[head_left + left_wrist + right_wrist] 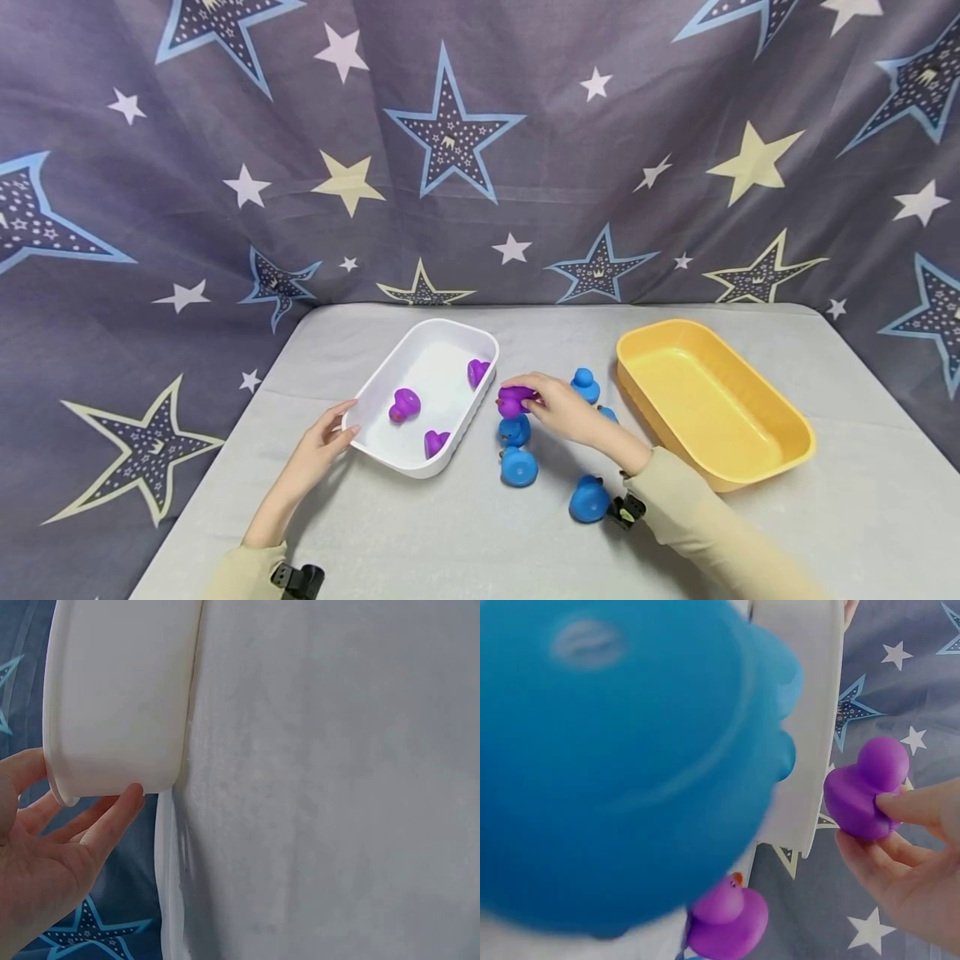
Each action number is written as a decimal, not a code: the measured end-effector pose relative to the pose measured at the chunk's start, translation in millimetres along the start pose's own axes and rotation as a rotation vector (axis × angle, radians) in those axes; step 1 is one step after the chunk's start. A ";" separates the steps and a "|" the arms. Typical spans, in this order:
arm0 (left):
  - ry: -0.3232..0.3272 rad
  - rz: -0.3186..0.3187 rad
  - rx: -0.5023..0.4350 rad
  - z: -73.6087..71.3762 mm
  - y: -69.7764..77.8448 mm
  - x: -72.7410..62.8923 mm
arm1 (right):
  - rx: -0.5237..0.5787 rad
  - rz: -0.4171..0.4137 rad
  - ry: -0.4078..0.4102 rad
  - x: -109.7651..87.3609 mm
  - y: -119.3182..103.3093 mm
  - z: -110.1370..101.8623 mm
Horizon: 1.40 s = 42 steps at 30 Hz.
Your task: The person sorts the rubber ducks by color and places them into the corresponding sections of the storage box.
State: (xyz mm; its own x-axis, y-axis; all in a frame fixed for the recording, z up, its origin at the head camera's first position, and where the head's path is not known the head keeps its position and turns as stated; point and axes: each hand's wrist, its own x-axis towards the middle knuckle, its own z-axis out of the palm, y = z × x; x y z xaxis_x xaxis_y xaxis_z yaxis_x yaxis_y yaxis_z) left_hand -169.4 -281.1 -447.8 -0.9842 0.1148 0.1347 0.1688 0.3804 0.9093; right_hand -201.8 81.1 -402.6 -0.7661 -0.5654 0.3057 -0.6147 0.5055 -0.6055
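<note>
A purple rubber duck (513, 402) is pinched between the thumb and fingers of my right hand (558, 408), to the right of a white tub (480, 404). In the right wrist view, the held duck (866, 787) shows its rounded body and head. My left hand (326, 437) grips the tub's near left corner, fingers at the rim and against the outer wall (120, 697). Inside the tub lie three purple ducks, one of them (405, 405) near the middle. Below my right hand, blue ducks (518, 467) sit on the table.
An orange-yellow tub (795, 437) stands at the right. More blue ducks are near my right forearm, one at the front (588, 500) and one farther back (585, 385). Another purple duck (729, 919) shows low in the right wrist view. A star-patterned curtain (450, 233) hangs behind.
</note>
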 end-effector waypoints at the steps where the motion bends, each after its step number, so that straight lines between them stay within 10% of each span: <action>1: 0.002 0.004 0.000 0.1 -0.3 0.1 | 0.005 -0.001 -0.003 1.4 -1.2 0.5; 42: 0.001 -0.008 0.011 0.3 6.0 -0.5 | 0.143 0.027 -0.028 46.2 -27.5 39.3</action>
State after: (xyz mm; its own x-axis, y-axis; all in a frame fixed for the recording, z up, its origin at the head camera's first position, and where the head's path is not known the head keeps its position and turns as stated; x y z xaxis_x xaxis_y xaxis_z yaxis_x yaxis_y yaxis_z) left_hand -167.8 -278.6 -442.6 -0.9857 0.1105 0.1275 0.1611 0.3914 0.9060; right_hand -212.9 15.5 -400.8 -0.7753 -0.5718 0.2681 -0.5591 0.4241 -0.7124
